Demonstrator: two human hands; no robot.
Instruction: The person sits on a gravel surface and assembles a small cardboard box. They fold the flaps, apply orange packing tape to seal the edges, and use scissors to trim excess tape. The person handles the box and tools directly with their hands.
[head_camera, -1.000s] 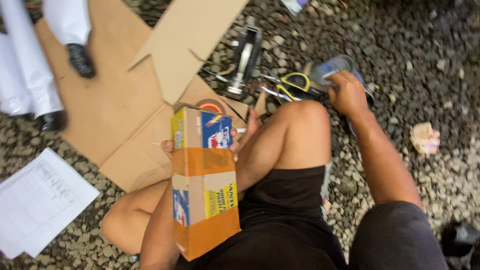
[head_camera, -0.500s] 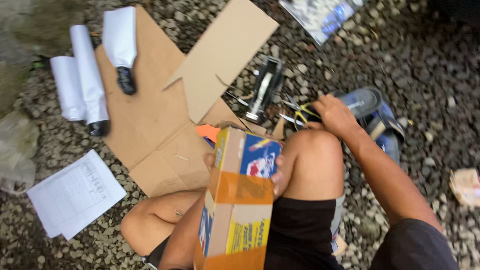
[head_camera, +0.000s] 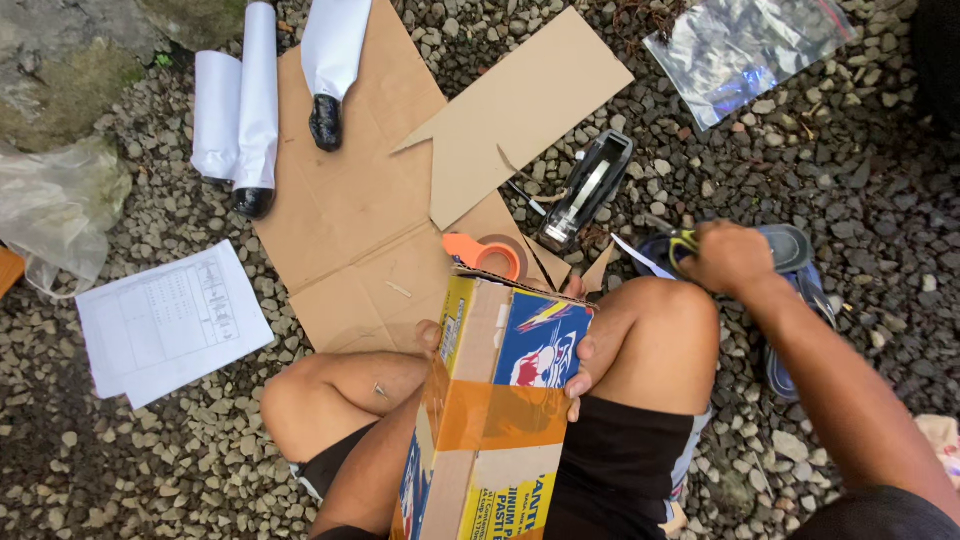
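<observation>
I sit on gravel with a blue, yellow and white cardboard box (head_camera: 500, 420) standing on my lap, banded with brown tape. My left hand (head_camera: 578, 375) wraps around the box from behind, fingers on its right edge and thumb on its left. Out to the right, my right hand (head_camera: 728, 258) closes on yellow-handled scissors (head_camera: 680, 243) above a blue sandal (head_camera: 800, 262). An orange tape roll (head_camera: 485, 253) lies just beyond the box on flattened cardboard (head_camera: 350, 200).
A black tape dispenser (head_camera: 588, 190) lies on the gravel past my knee. White rolled tubes (head_camera: 240, 110) with black caps rest at the top left. Printed paper sheets (head_camera: 170, 320) lie at the left, a clear plastic bag (head_camera: 745, 50) at the top right.
The view has shifted so everything sits lower and to the right. My right hand has closed on the scissors and drawn them up off the sandal. The box stays in my left hand.
</observation>
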